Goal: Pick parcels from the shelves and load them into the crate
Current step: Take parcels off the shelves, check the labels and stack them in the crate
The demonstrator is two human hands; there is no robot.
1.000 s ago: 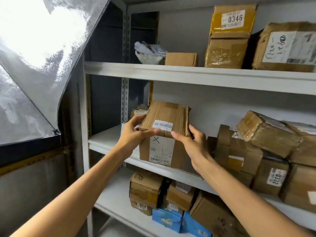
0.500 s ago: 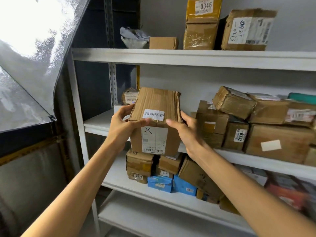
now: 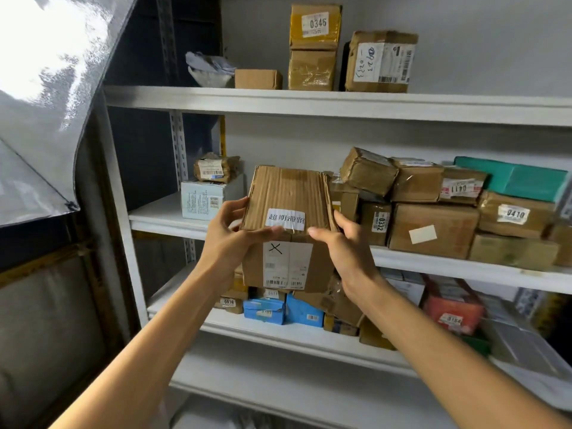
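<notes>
- Left hand [image 3: 230,239] grips the box [image 3: 288,196] at its left side, thumb across the front top edge.
- Right hand [image 3: 343,252] grips the right side likewise.
- Box is held in the air before the middle shelf [image 3: 433,261], upright, barcode label [image 3: 288,264] facing the person. Long axis unclear.

I see the left hand [image 3: 229,243] and right hand [image 3: 346,255] gripping a cardboard parcel [image 3: 288,193] by its sides, in front of white shelving [image 3: 309,103]; numbered boxes [image 3: 513,215] behind

Lower-right parcels [image 3: 452,308] blurry, unreadable
</notes>
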